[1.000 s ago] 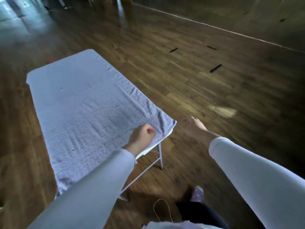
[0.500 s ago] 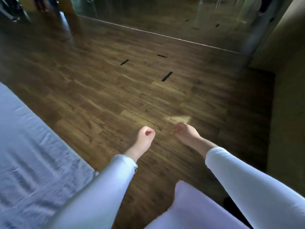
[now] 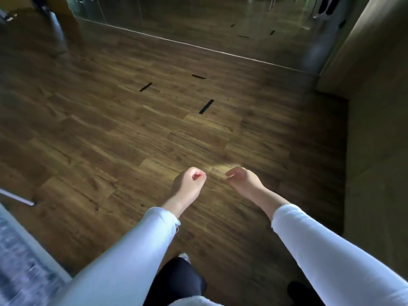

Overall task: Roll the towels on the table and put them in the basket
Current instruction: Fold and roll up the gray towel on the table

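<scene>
Towel [image 3: 19, 261]: grey terry cloth, blurred, lying spread on the table at the far lower left of the view; only a corner of it shows; not rolled as far as that corner tells
Table edge [image 3: 33, 246]: pale rim running diagonally just right of the towel; a thin white bar, probably a leg or brace, juts out above it at the left border
Left hand [image 3: 187, 186]: out over the wooden floor [image 3: 132, 140], well apart from the towel; fingers curled into a loose fist around nothing; white sleeve runs back toward the lower left
Right hand [image 3: 244, 181]: near the left hand, not touching it; fingers bent inward in a half-closed curl, nothing held that I can see; white sleeve runs back to the lower right
Basket: not in view; where it stands cannot be told
Step in hand: by my judgement a pause or turn away from the table, with both hands empty and the head facing the floor; rolling not yet begun on the towel that shows
Next move calls for: turning back left toward the table; bringing both hands to one short edge of the towel; pinching it flat and even so the roll starts tight; finding the basket before carrying anything
</scene>
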